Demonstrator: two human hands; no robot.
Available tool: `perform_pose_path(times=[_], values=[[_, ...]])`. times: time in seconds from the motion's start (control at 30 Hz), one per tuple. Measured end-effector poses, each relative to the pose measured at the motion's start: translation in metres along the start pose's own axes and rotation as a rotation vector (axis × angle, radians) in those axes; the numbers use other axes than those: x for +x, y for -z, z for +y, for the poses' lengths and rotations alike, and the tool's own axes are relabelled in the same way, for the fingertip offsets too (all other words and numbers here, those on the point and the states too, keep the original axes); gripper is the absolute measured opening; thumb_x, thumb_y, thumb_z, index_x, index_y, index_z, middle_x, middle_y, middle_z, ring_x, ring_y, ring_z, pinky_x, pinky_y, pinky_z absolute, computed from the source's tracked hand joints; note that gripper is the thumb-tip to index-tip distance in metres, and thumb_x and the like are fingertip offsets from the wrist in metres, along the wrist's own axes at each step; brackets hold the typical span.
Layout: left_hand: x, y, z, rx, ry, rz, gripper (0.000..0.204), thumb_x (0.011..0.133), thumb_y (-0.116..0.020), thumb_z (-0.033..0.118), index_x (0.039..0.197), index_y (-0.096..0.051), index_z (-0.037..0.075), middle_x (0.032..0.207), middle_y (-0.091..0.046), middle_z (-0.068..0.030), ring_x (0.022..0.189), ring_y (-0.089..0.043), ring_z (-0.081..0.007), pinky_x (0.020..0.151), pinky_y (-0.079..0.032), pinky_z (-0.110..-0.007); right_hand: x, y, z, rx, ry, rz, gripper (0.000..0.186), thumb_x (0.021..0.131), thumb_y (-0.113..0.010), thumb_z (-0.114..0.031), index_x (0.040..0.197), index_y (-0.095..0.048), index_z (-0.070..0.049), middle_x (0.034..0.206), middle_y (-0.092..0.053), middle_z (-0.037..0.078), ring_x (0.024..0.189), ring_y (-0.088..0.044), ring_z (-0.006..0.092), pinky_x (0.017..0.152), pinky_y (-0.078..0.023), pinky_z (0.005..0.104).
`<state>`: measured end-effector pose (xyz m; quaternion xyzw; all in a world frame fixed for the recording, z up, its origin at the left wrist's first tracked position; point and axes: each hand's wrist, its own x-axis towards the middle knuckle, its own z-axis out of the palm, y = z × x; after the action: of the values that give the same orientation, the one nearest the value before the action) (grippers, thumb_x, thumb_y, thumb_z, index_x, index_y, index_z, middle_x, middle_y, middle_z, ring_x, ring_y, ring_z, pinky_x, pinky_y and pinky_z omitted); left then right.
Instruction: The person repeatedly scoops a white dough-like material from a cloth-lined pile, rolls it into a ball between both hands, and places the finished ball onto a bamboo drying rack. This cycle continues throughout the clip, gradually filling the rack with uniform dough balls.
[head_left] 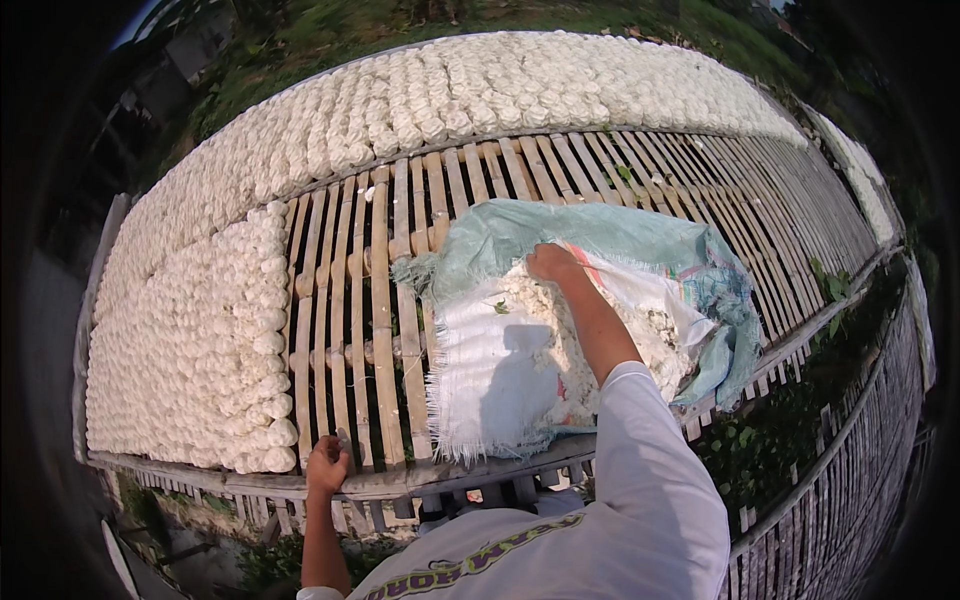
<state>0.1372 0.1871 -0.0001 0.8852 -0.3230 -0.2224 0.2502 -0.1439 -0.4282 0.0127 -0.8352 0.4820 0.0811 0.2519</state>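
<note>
On the bamboo rack (pixel 383 330) lies a spread woven sack (pixel 480 375), white inside with a pale green side folded over at the far edge. Crumbly off-white bits (pixel 570 350) are heaped on it. My right hand (pixel 550 262) is closed at the far fold of the sack, seemingly on its cloth, just above the crumbs. At the rack's front edge my left hand (pixel 328 465) is curled closed, with a small greyish bit (pixel 342 437) showing at its fingertips; what it holds cannot be made out. Rows of white, round, nest-like clumps (pixel 190 350) lie to its left.
More clumps (pixel 450 90) cover a long strip along the far side. Gaps run between the bamboo slats. A few green leaves (pixel 625 174) lie on them. Another slatted rack (pixel 840 480) stands at the right, with green plants (pixel 745 455) between the racks.
</note>
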Motion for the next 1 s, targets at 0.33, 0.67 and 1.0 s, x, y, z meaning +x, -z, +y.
perform_pose_path(times=[0.33, 0.67, 1.0], values=[[-0.001, 0.002, 0.01, -0.041, 0.005, 0.041, 0.03, 0.086, -0.072, 0.012, 0.114, -0.068, 0.001, 0.093, -0.074, -0.0119, 0.082, -0.073, -0.0233, 0.076, -0.058, -0.038, 0.016, 0.0, -0.016, -0.041, 0.019, -0.102, 0.065, 0.098, -0.051, -0.048, 0.134, -0.068, 0.004, 0.144, -0.063, 0.029, 0.135, -0.06, 0.0409, 0.115, -0.046, 0.0487], [-0.002, 0.004, 0.011, -0.019, -0.021, 0.039, 0.031, 0.087, -0.071, 0.014, 0.114, -0.067, -0.001, 0.095, -0.074, -0.0143, 0.085, -0.074, -0.0272, 0.077, -0.057, -0.04, -0.004, -0.003, -0.029, -0.131, 0.08, -0.083, 0.075, 0.086, -0.066, -0.058, 0.129, -0.07, 0.003, 0.133, -0.07, 0.026, 0.124, -0.068, 0.0398, 0.107, -0.053, 0.048], [0.0, 0.001, 0.003, 0.0, -0.011, 0.029, 0.03, 0.088, -0.07, 0.015, 0.114, -0.068, 0.001, 0.096, -0.075, -0.0144, 0.087, -0.074, -0.0279, 0.078, -0.057, -0.04, 0.001, -0.05, -0.032, -0.444, 0.337, -0.009, 0.055, 0.075, -0.085, -0.038, 0.125, -0.077, -0.017, 0.121, -0.076, 0.017, 0.116, -0.072, 0.0334, 0.1, -0.058, 0.0448]])
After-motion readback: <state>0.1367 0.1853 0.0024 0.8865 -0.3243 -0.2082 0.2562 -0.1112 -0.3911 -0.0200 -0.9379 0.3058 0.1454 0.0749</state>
